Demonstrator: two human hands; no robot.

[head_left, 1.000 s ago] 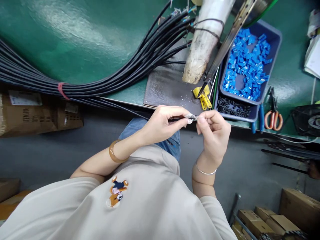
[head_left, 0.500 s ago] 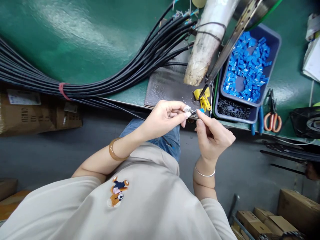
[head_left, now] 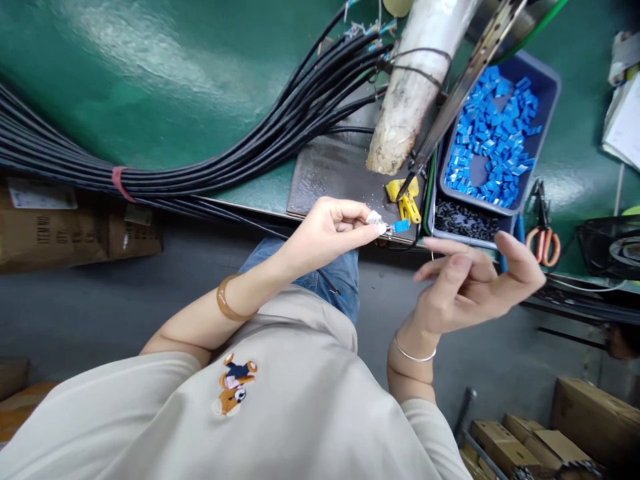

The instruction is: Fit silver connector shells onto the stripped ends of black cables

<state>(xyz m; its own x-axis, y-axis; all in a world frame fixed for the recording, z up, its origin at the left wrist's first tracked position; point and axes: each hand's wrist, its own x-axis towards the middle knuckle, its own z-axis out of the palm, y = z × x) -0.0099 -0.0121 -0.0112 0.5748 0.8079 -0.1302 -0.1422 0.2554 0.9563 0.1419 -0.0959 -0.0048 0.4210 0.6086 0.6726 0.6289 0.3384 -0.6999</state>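
Note:
My left hand (head_left: pixel 340 230), with white wraps on its fingertips, pinches the end of a cable whose thin wires run into a small blue connector (head_left: pixel 401 227). My right hand (head_left: pixel 467 277) is apart from it on the right, its fingers spread in front of the table edge. Behind the connector lies a yellow tool (head_left: pixel 409 203) on a dark plate (head_left: pixel 320 175). Many blue connectors fill a grey bin (head_left: pixel 547 107), and small black pieces (head_left: pixel 465 221) lie in the bin below it.
A bundle of black cables (head_left: pixel 210 175), tied with a red band, crosses the green table (head_left: pixel 165 127). A wrapped white tube (head_left: pixel 415 80) and a metal arm (head_left: pixel 465 80) stand over the plate. Orange-handled pliers (head_left: pixel 544 243) lie at right; cardboard boxes (head_left: pixel 85 230) sit below left.
My right hand has let go of the blue connector and moved right, its fingers opening. My left hand stays almost in place, and the connector is now in plain view.

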